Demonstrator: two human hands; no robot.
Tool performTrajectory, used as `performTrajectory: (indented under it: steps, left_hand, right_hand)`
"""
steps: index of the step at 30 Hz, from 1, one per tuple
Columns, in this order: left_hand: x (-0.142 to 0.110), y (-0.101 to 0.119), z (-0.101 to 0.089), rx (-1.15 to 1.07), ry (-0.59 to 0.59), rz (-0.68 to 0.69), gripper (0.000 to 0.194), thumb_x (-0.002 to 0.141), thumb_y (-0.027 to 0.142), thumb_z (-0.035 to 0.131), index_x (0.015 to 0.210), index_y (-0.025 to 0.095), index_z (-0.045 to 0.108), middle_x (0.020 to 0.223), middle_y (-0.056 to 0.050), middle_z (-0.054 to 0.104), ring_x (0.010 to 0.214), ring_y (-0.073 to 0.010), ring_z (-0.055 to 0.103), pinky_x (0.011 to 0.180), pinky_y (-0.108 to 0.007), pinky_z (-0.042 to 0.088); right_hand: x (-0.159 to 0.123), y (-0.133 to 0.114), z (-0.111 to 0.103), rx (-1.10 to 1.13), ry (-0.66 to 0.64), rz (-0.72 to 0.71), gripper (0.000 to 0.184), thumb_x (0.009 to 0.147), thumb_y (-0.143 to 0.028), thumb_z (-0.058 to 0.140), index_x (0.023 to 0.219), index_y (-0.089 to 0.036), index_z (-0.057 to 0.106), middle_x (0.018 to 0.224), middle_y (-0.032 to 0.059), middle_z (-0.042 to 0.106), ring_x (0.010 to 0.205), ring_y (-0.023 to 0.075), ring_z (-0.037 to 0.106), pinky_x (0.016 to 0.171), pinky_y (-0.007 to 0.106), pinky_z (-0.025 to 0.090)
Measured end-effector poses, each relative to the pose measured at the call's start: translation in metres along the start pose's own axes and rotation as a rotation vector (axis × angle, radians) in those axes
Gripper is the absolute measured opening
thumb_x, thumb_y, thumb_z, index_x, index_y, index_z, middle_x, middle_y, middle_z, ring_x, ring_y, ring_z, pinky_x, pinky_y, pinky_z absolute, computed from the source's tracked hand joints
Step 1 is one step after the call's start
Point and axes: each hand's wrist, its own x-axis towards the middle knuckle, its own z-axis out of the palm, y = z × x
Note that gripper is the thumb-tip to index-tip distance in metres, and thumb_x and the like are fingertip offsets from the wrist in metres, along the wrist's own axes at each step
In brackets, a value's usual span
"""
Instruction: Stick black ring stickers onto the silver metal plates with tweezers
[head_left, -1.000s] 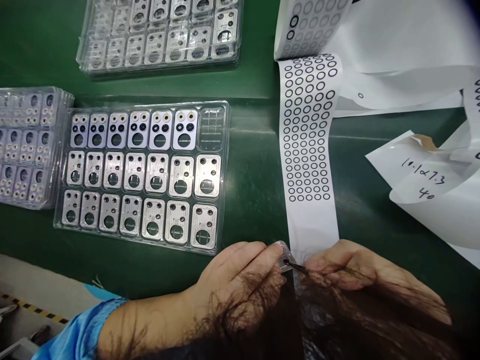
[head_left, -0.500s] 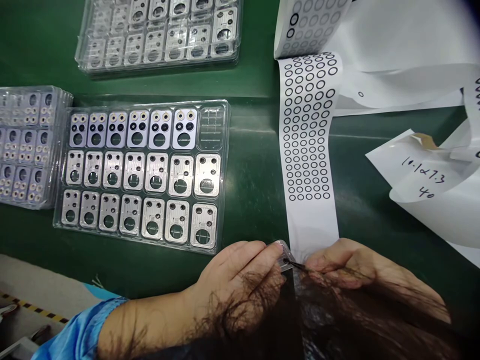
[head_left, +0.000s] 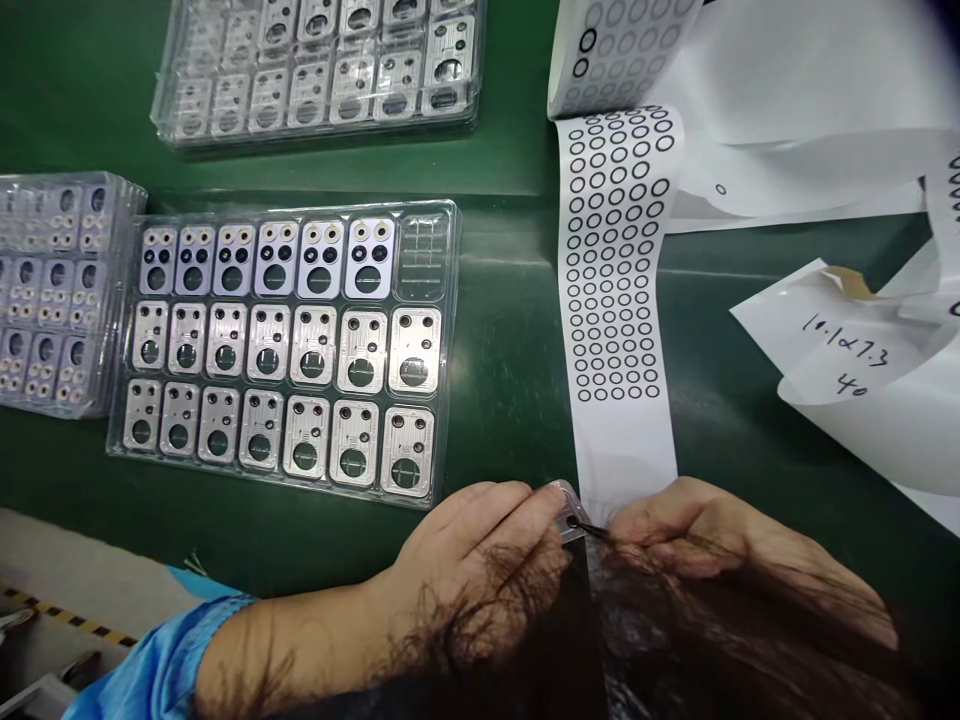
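A green table (head_left: 510, 330) carries everything. A long white strip of black rings (head_left: 615, 300) runs from far to near, ending just beside the hands, so rings lie within easy reach. At left, a clear tray (head_left: 450, 330) keeps metal plates in rows. Near the bottom edge, the left hand (head_left: 472, 545) pinches a small metal plate (head_left: 568, 512) steady, while the right hand (head_left: 697, 535) grips a thin tool (head_left: 592, 530) whose tip touches the plate.

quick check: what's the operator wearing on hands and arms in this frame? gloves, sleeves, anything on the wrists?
No gloves: the left hand and right hand are bare. No rings, watch or wrist strap show. The left arm has a bright blue sleeve ending at mid-forearm. The right forearm is hidden behind dark hair, so any sleeve there cannot be seen.
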Motion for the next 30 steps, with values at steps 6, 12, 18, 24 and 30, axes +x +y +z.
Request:
performTrajectory:
  steps: [6, 12, 18, 24, 30]
  left_hand:
    - [0.001, -0.002, -0.001, 0.029, 0.025, 0.045, 0.021, 0.108, 0.022, 0.060, 0.123, 0.017, 0.074, 0.144, -0.004, 0.072, 0.126, -0.0180, 0.067, 0.116, -0.034, 0.053]
    - [0.002, -0.001, -0.003, 0.021, 0.041, 0.054, 0.023, 0.105, 0.018, 0.060, 0.122, 0.014, 0.075, 0.142, -0.007, 0.074, 0.123, -0.0207, 0.068, 0.111, -0.037, 0.056]
    - [0.000, -0.003, -0.002, 0.016, 0.014, 0.071, 0.023, 0.105, 0.019, 0.062, 0.124, 0.014, 0.075, 0.144, -0.008, 0.073, 0.129, -0.0213, 0.065, 0.122, -0.037, 0.050]
    - [-0.001, -0.002, -0.003, 0.030, -0.013, 0.088, 0.025, 0.104, 0.020, 0.065, 0.126, 0.013, 0.075, 0.146, -0.010, 0.071, 0.132, -0.0212, 0.065, 0.127, -0.036, 0.046]
    - [-0.003, -0.002, -0.003, 0.033, -0.010, 0.083, 0.025, 0.105, 0.020, 0.062, 0.126, 0.013, 0.075, 0.146, -0.010, 0.071, 0.133, -0.0218, 0.064, 0.132, -0.037, 0.040]
  right_hand:
    - [0.000, 0.008, -0.011, 0.032, -0.123, 0.064, 0.036, 0.109, -0.039, 0.059, 0.081, -0.034, 0.082, 0.090, 0.0046, 0.081, 0.075, 0.0231, 0.081, 0.064, 0.027, 0.066]
    - [-0.002, -0.005, 0.016, -0.074, 0.153, -0.017, 0.039, 0.105, -0.054, 0.065, 0.074, -0.032, 0.074, 0.077, 0.0010, 0.074, 0.062, 0.0156, 0.072, 0.058, 0.018, 0.059]
    - [-0.007, -0.015, 0.042, -0.109, 0.355, 0.069, 0.052, 0.100, -0.067, 0.067, 0.067, -0.028, 0.060, 0.075, 0.0027, 0.068, 0.060, 0.0178, 0.067, 0.060, 0.023, 0.058]
    - [0.004, -0.009, 0.009, -0.089, -0.062, -0.058, 0.035, 0.104, -0.045, 0.070, 0.071, -0.031, 0.069, 0.076, -0.0019, 0.079, 0.059, 0.0171, 0.076, 0.056, 0.017, 0.060]
    - [0.007, -0.005, 0.002, -0.086, -0.092, 0.020, 0.027, 0.099, -0.037, 0.076, 0.072, -0.033, 0.073, 0.080, -0.0015, 0.081, 0.064, 0.0200, 0.078, 0.060, 0.021, 0.063]
